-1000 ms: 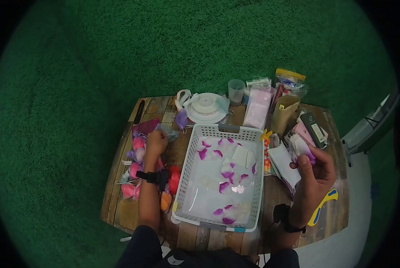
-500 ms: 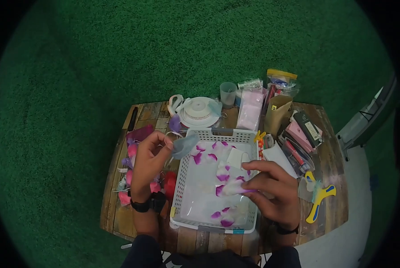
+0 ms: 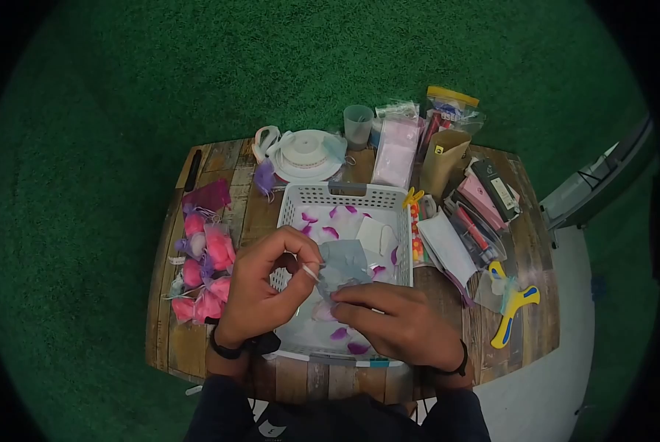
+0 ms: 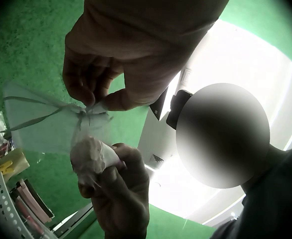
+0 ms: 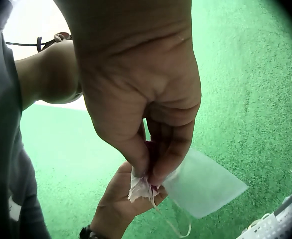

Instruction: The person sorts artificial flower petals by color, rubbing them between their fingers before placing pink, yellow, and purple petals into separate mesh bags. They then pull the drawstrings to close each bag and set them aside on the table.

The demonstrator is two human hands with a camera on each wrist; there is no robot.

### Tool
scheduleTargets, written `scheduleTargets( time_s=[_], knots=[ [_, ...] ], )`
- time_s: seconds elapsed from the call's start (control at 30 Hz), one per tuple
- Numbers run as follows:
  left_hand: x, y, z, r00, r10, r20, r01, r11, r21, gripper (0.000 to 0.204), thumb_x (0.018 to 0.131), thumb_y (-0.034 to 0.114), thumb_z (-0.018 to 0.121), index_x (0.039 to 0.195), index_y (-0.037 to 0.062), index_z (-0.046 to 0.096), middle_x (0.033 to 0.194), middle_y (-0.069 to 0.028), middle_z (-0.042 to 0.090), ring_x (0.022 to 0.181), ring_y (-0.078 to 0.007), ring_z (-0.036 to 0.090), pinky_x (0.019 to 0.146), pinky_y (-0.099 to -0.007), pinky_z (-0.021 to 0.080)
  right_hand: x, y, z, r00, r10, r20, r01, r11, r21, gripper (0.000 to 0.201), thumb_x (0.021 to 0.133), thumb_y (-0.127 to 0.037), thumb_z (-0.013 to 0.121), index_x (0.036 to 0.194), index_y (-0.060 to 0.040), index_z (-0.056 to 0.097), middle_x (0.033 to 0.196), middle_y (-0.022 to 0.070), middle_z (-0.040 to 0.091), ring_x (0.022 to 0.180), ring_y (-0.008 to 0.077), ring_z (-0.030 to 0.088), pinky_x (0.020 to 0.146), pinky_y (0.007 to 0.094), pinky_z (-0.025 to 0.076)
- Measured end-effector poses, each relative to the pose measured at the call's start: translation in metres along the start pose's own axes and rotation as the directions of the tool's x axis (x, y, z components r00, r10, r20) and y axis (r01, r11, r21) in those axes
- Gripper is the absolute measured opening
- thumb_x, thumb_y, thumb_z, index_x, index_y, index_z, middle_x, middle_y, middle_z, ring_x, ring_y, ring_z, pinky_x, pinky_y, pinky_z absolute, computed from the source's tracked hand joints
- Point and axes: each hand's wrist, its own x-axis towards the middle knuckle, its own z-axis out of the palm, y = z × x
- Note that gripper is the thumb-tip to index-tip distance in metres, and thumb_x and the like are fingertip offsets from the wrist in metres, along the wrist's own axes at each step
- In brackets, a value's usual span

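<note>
Over the basket, my left hand (image 3: 264, 291) pinches a pale, sheer drawstring pouch (image 3: 343, 258) near its mouth, where a white cord (image 3: 310, 272) shows. My right hand (image 3: 404, 320) is close beside it, its fingers and thumb pinching a bunch of white and purple petals (image 4: 90, 155). In the left wrist view the petals sit right at the gathered mouth of the pouch, whose body and loose cord ends hang to the far side. Below both hands stands a white perforated basket (image 3: 407, 258) with scattered purple-tipped petals (image 3: 337, 334) inside.
Filled pink and purple pouches (image 3: 216, 247) lie left of the basket. Behind it are a white ribbon roll (image 3: 304, 155), a plastic cup (image 3: 358, 127) and pink packets (image 3: 398, 151). To the right lie a white packet (image 3: 448, 243) and a yellow-blue three-armed toy (image 3: 518, 306).
My left hand has lifted the pale pouch from the left pile and moved right over the basket. The right hand has brought its petals leftward from the right side to the pouch.
</note>
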Motion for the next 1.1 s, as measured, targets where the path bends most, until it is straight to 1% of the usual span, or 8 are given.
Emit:
scheduleTargets(
  time_s=[0.2,0.33,0.4,0.53,0.6,0.73,0.93,1.1],
  knots=[
    [0.001,0.0,-0.003,0.984,-0.175,-0.022,0.17,0.975,-0.142,0.007,0.089,0.003,0.062,0.094,0.0017,0.057,0.089,-0.0022,0.061,0.078,-0.0068,0.057,0.07,-0.0228,0.048,0.001,-0.001,-0.002,0.998,-0.018,0.062,0.019,1.0,-0.003,0.036,0.075,-0.001,0.063,0.11,-0.0032,0.06,0.106,0.0106,0.059,0.085,0.0271,0.065,0.071,0.0352,0.055],
    [0.0,-0.004,-0.004,0.984,-0.17,0.048,0.175,0.975,-0.138,0.01,0.09,0.003,0.062,0.097,0.0019,0.056,0.089,-0.0019,0.061,0.08,-0.007,0.058,0.071,-0.0222,0.047,0.004,-0.008,-0.005,0.997,0.081,0.015,-0.081,0.997,-0.018,0.029,0.072,-0.001,0.068,0.101,-0.0067,0.068,0.102,0.0074,0.067,0.087,0.0246,0.068,0.072,0.0343,0.057],
    [0.0,0.003,-0.008,0.946,-0.303,0.117,0.324,0.899,-0.295,0.017,0.089,0.006,0.065,0.102,0.0024,0.055,0.091,-0.0012,0.06,0.086,-0.0071,0.058,0.073,-0.0228,0.047,0.003,-0.008,-0.005,0.996,0.086,-0.001,-0.086,0.996,-0.013,0.029,0.072,-0.001,0.068,0.1,-0.0067,0.069,0.101,0.0074,0.067,0.086,0.0245,0.068,0.072,0.0344,0.057],
    [0.002,0.002,-0.013,0.958,-0.232,0.169,0.27,0.928,-0.256,0.029,0.085,0.01,0.071,0.109,0.0041,0.056,0.097,-0.0015,0.06,0.092,-0.0089,0.057,0.076,-0.0251,0.048,0.004,-0.007,-0.005,0.996,0.089,-0.017,-0.09,0.996,-0.013,0.027,0.072,-0.001,0.068,0.098,-0.0061,0.069,0.1,0.0073,0.068,0.085,0.0246,0.068,0.071,0.0342,0.057],
    [0.004,0.011,-0.013,0.948,-0.209,0.239,0.231,0.971,-0.067,0.041,0.081,0.015,0.077,0.115,0.0054,0.056,0.103,-0.0019,0.06,0.095,-0.0106,0.057,0.078,-0.0266,0.048,0.005,-0.007,-0.006,0.996,0.084,-0.022,-0.085,0.996,-0.016,0.026,0.073,-0.001,0.068,0.098,-0.006,0.069,0.1,0.0073,0.068,0.085,0.0246,0.069,0.071,0.0341,0.057],
    [0.005,0.006,-0.018,0.927,-0.186,0.325,0.168,0.982,0.081,0.05,0.079,0.018,0.081,0.12,0.0062,0.056,0.107,-0.0028,0.06,0.095,-0.0112,0.057,0.077,-0.0267,0.047,0.004,-0.004,-0.008,0.991,0.093,-0.091,-0.093,0.996,0.013,0.026,0.071,0.001,0.072,0.096,-0.006,0.07,0.097,0.0083,0.069,0.082,0.0253,0.069,0.071,0.0345,0.056],
    [0.001,0.0,-0.016,0.948,-0.184,0.259,0.214,0.972,-0.093,0.03,0.084,0.011,0.077,0.108,0.0028,0.062,0.094,-0.0034,0.062,0.085,-0.0102,0.059,0.073,-0.0252,0.048,-0.002,0.006,-0.027,0.975,0.148,-0.169,-0.117,0.976,0.181,0.025,0.07,0.003,0.076,0.094,-0.0041,0.071,0.094,0.0095,0.07,0.08,0.0259,0.069,0.069,0.0335,0.055],
    [0.004,0.008,-0.008,0.961,-0.081,0.263,0.102,0.993,-0.066,0.013,0.087,0.006,0.072,0.098,0.0008,0.066,0.086,-0.0036,0.063,0.079,-0.0101,0.06,0.07,-0.0244,0.047,-0.002,0.006,-0.028,0.98,0.14,-0.139,-0.106,0.968,0.229,0.027,0.073,0.004,0.074,0.098,-0.0038,0.071,0.098,0.0093,0.069,0.083,0.0253,0.069,0.068,0.0328,0.055]
  ],
)
